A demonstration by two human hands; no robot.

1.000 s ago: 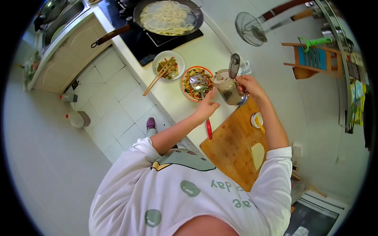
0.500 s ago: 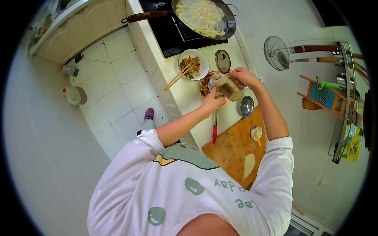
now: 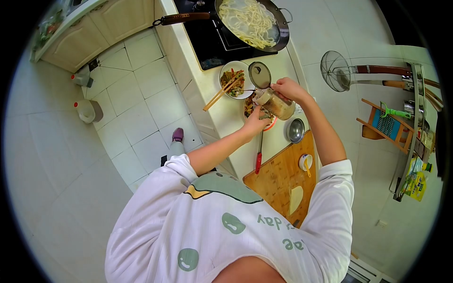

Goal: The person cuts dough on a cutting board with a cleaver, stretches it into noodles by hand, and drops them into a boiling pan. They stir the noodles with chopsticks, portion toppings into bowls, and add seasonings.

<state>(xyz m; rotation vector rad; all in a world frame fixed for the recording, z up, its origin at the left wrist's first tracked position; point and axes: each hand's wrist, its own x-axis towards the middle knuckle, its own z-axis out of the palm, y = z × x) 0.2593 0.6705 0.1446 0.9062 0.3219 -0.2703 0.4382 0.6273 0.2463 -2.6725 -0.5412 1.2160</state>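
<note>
A glass jar (image 3: 282, 108) with a pale brown powder inside is held tilted over the bowl of chopped food (image 3: 248, 104). Its hinged lid (image 3: 259, 75) stands swung open. My right hand (image 3: 289, 89) grips the jar from the far right side. My left hand (image 3: 256, 120) is closed on the jar near its mouth, fingers partly hidden beneath it. Beside the lid, a white bowl (image 3: 241, 66) holds chopped vegetables, with chopsticks (image 3: 218, 97) across its rim. A thin dark utensil, perhaps a spoon handle, shows between lid and white bowl.
A wok (image 3: 282, 39) of noodles sits on the black cooktop (image 3: 203, 45). Nearby are a metal bowl (image 3: 296, 130), a red-handled tool (image 3: 258, 162), and a cutting board (image 3: 271, 184) bearing a small white cup (image 3: 303, 162) and dough (image 3: 296, 199). Utensils hang from a wall rack (image 3: 417, 101).
The view has shifted slightly. The jar's lid has tipped a little to the left, and a thin utensil now shows beside it. Both hands stay at the jar.
</note>
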